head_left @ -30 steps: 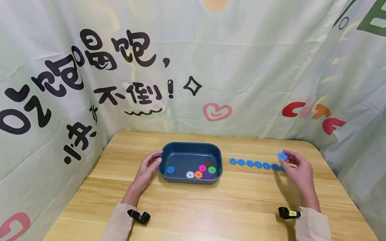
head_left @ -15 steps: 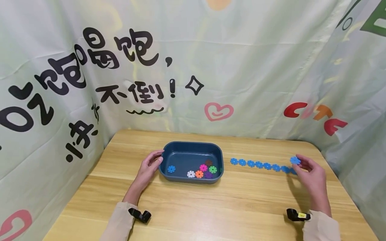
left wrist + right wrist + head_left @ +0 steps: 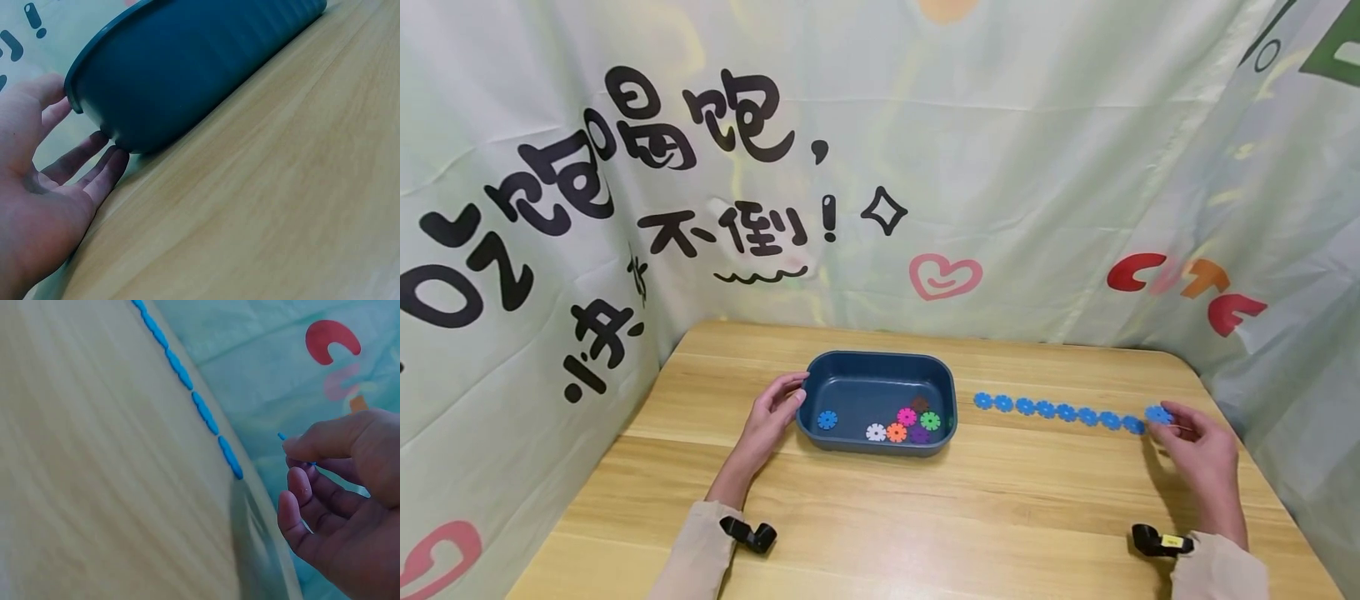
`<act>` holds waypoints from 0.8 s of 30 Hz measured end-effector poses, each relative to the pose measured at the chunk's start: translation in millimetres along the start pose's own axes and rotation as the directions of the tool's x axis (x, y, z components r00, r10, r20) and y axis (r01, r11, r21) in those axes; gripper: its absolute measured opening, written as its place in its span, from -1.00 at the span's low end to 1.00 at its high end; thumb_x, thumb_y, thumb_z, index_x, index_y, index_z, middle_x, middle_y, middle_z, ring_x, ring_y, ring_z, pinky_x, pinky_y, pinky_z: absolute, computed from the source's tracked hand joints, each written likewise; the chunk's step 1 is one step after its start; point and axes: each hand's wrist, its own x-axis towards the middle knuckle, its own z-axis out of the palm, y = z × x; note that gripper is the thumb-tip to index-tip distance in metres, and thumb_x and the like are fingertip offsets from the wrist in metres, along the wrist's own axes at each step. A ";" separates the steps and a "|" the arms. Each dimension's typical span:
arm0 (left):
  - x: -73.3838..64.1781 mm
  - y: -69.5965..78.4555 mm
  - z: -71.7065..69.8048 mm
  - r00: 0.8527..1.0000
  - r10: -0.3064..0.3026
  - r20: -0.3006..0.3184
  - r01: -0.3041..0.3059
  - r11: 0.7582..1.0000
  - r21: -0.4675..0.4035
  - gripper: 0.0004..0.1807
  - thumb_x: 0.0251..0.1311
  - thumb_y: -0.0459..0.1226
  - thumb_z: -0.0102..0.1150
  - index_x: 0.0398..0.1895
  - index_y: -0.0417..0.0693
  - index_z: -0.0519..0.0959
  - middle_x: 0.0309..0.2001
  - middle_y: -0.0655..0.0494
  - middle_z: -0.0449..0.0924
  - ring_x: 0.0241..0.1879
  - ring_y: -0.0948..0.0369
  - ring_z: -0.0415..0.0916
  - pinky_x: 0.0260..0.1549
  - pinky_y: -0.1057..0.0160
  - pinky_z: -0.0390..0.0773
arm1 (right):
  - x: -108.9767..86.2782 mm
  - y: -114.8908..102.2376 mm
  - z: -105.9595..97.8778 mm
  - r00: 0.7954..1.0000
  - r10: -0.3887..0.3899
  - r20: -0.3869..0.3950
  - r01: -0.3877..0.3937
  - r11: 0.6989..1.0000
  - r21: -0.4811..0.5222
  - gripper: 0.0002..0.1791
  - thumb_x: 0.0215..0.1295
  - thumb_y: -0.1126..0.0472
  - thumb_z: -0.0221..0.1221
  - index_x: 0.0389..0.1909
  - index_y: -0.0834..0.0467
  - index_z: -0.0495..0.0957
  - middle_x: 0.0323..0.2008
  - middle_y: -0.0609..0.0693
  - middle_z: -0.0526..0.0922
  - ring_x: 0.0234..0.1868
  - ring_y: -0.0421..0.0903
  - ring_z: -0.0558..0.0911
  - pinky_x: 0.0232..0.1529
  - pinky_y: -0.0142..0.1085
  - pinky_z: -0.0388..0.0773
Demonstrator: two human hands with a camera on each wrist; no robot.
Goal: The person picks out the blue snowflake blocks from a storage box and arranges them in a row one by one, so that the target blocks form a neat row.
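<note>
My right hand (image 3: 1202, 446) pinches a blue snowflake building disc (image 3: 1158, 414) between thumb and fingers, raised over the table at the right end of a row of blue discs (image 3: 1067, 412). In the right wrist view the held disc shows only as a thin blue edge (image 3: 282, 435) past the thumb, the rest hidden by fingers. My left hand (image 3: 771, 412) touches the left end of a dark blue tray (image 3: 880, 451). In the left wrist view its fingertips (image 3: 119, 156) lie against the tray's outer wall (image 3: 169, 81), with the thumb up at the rim.
Inside the tray, a blue disc (image 3: 827, 420) lies at the left; white (image 3: 876, 432), orange (image 3: 896, 432), pink (image 3: 907, 417), green (image 3: 929, 421), purple (image 3: 919, 435) and brown (image 3: 920, 403) discs cluster at the right. A printed curtain (image 3: 1037, 208) hangs behind the wooden table (image 3: 955, 517).
My right hand has moved right and toward me along the row with the blue disc, uncovering the row's right end. The left hand stays at the tray.
</note>
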 end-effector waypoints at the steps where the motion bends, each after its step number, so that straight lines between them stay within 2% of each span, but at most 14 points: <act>1: 0.0 0.0 0.0 1.000 0.001 0.001 -0.001 1.000 -0.002 -0.51 0.44 -0.01 0.21 0.34 0.05 0.50 0.33 0.02 0.43 0.29 0.02 0.38 0.10 0.28 0.58 | 0.2 1.9 -0.2 1.000 -0.005 0.000 0.005 1.000 -0.017 -0.46 0.38 0.18 0.32 0.27 0.38 0.48 -0.40 -0.47 0.51 -0.35 -0.47 0.48 -0.41 -0.59 0.52; 6: -0.1 -0.2 0.4 1.000 0.009 0.000 -0.009 1.000 -0.005 -0.52 0.45 -0.02 0.21 0.34 0.05 0.50 0.33 0.01 0.43 0.29 0.03 0.39 0.10 0.28 0.58 | 1.6 11.4 -1.7 0.998 -0.069 -0.011 0.066 0.981 -0.180 -0.47 0.40 0.18 0.29 0.23 0.45 0.49 -0.43 -0.41 0.49 -0.41 -0.50 0.42 -0.46 -0.58 0.45; 10: -0.2 -0.8 0.5 1.000 0.014 0.000 -0.014 1.000 0.000 -0.52 0.45 -0.03 0.20 0.34 0.04 0.50 0.33 0.01 0.43 0.29 0.03 0.39 0.10 0.28 0.58 | 3.2 14.3 -2.4 0.997 -0.072 -0.013 0.065 0.958 -0.280 -0.49 0.42 0.15 0.27 0.22 0.43 0.51 -0.33 -0.11 0.59 -0.41 -0.48 0.36 -0.44 -0.60 0.38; 13: -0.1 -1.1 0.7 1.000 0.016 0.002 -0.016 1.000 0.001 -0.52 0.46 -0.04 0.20 0.34 0.03 0.50 0.33 0.01 0.43 0.29 0.03 0.39 0.10 0.28 0.58 | 4.6 15.3 -2.7 0.999 -0.048 0.002 0.047 0.949 -0.312 -0.48 0.43 0.13 0.26 0.22 0.43 0.51 -0.21 0.14 0.63 -0.41 -0.46 0.35 -0.44 -0.59 0.37; 16: -0.1 -0.8 0.8 1.000 0.015 0.001 -0.015 1.000 -0.002 -0.52 0.45 -0.03 0.21 0.34 0.03 0.50 0.32 0.01 0.43 0.29 0.03 0.39 0.11 0.27 0.58 | 6.6 16.4 -3.2 1.000 -0.020 0.020 0.026 0.945 -0.327 -0.47 0.44 0.11 0.25 0.22 0.43 0.50 -0.13 0.28 0.62 -0.41 -0.45 0.34 -0.44 -0.57 0.38; 20: -0.5 0.0 0.7 1.000 0.012 -0.002 -0.012 1.000 -0.003 -0.52 0.45 -0.03 0.21 0.34 0.03 0.50 0.32 0.01 0.43 0.28 0.03 0.40 0.10 0.28 0.58 | 9.6 17.6 -3.8 1.000 -0.001 0.029 0.011 0.939 -0.343 -0.47 0.46 0.11 0.23 0.23 0.43 0.50 -0.10 0.31 0.62 -0.39 -0.36 0.38 -0.44 -0.53 0.37; 24: -0.5 0.0 0.4 1.000 0.009 -0.001 -0.009 1.000 -0.002 -0.52 0.45 -0.03 0.20 0.34 0.03 0.50 0.33 0.01 0.42 0.29 0.03 0.39 0.12 0.28 0.57 | 13.0 17.1 -3.6 0.999 -0.018 0.036 0.030 0.929 -0.368 -0.48 0.46 0.11 0.22 0.21 0.44 0.50 -0.12 0.31 0.62 -0.34 -0.22 0.43 -0.43 -0.49 0.36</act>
